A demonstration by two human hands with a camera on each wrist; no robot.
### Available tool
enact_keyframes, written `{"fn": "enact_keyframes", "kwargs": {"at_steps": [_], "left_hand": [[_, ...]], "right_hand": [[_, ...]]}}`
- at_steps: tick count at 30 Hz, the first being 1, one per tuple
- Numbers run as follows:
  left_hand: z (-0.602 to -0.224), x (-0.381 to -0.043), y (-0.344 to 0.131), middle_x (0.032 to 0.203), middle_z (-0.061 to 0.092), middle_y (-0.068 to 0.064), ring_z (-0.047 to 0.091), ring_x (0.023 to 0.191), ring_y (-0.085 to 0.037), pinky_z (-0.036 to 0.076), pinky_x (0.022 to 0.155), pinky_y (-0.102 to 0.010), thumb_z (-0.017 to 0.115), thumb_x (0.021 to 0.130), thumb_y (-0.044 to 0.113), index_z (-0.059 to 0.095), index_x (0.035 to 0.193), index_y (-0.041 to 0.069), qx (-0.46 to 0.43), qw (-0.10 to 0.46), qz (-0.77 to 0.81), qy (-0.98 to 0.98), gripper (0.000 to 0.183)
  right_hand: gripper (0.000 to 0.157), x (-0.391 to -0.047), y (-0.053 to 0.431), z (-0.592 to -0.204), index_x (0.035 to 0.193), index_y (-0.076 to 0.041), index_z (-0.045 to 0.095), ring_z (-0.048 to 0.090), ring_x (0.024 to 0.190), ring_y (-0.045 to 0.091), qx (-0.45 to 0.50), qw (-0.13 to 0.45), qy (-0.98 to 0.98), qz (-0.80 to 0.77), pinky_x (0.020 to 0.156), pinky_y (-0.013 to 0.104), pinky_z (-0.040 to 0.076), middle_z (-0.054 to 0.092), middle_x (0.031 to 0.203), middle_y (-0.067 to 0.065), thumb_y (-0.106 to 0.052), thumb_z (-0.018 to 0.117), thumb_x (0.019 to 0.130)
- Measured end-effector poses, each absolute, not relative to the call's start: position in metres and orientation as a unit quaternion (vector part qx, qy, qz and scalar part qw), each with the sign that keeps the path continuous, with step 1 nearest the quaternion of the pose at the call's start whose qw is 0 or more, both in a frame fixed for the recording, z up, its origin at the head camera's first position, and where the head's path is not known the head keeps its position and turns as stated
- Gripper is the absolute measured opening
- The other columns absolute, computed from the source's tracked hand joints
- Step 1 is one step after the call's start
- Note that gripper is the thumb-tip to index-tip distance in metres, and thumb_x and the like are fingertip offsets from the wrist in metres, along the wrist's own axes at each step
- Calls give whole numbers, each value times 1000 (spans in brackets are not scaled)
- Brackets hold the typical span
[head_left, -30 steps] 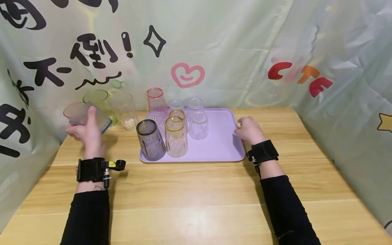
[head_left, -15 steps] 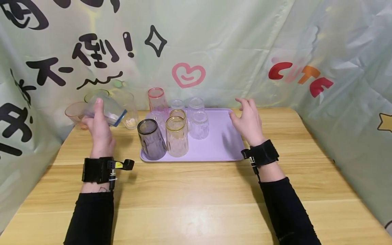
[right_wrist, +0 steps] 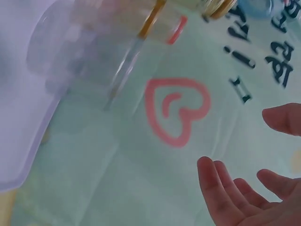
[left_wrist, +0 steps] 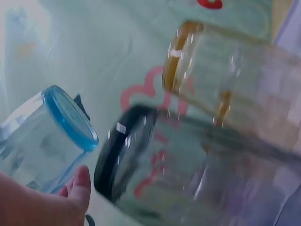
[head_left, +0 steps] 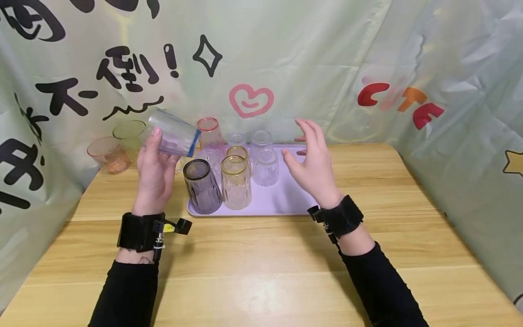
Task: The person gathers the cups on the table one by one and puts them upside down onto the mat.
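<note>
My left hand [head_left: 154,175] grips a clear glass with a blue base [head_left: 173,132], tilted almost onto its side above the table, its blue end pointing right. In the left wrist view that blue glass [left_wrist: 51,136] is beside the upside-down grey glass [left_wrist: 155,169]. Over the right part of the lilac tray [head_left: 282,206] hovers my right hand [head_left: 312,165], fingers spread and holding nothing. On the tray stand the grey glass, amber-rimmed glasses [head_left: 235,186], a pink glass [head_left: 209,131] and several small clear glasses [head_left: 265,168].
At the back left stand an orange-tinted glass [head_left: 110,155] and a green glass [head_left: 130,136]; another clear glass there is mostly hidden behind the left hand. A printed cloth [head_left: 306,68] hangs behind the wooden table [head_left: 253,272].
My left hand has lifted the blue-based glass away from the back-left glasses and carried it right, toward the tray. My right hand has left the tray's right edge, opened and moved left.
</note>
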State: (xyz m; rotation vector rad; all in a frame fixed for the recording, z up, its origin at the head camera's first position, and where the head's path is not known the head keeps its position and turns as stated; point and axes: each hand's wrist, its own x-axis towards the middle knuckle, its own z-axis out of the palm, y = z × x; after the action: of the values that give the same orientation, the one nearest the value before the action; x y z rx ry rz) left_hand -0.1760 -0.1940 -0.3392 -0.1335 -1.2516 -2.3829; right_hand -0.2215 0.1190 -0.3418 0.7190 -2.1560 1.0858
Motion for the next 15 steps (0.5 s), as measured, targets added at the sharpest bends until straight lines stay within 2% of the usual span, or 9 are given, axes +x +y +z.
{"fn": "enact_keyframes", "kwargs": {"at_steps": [4,7,11,15], "left_hand": [[-338,-173,-182,134,35,-15,34,120,-31,36,99,-39,63,81,33,40,132,13,-87,187,-872,-443,60],[-338,-171,-172,136,33,-16,34,121,-32,37,98,-40,62,81,32,36,135,15,-118,154,-879,-436,62],[-340,-170,-157,137,34,-17,35,120,-34,40,96,-41,61,82,33,34,137,15,-165,109,-880,-432,64],[-342,-166,-142,133,40,-16,37,119,-33,40,95,-39,62,81,36,36,136,12,-188,75,-861,-466,66]], "right_hand": [[68,-208,106,-336,137,-13,35,50,101,14,321,303,-791,424,72,36,53,33,137,3,-15,66,78],[70,-194,96,-328,136,-6,34,50,104,16,368,299,-766,434,74,38,52,34,136,11,-10,68,76],[73,-175,84,-317,132,6,33,48,107,21,429,295,-726,449,76,43,52,35,132,24,-2,72,70],[78,-162,76,-311,128,12,34,44,112,24,461,299,-697,461,78,44,51,34,130,30,1,76,64]]}}
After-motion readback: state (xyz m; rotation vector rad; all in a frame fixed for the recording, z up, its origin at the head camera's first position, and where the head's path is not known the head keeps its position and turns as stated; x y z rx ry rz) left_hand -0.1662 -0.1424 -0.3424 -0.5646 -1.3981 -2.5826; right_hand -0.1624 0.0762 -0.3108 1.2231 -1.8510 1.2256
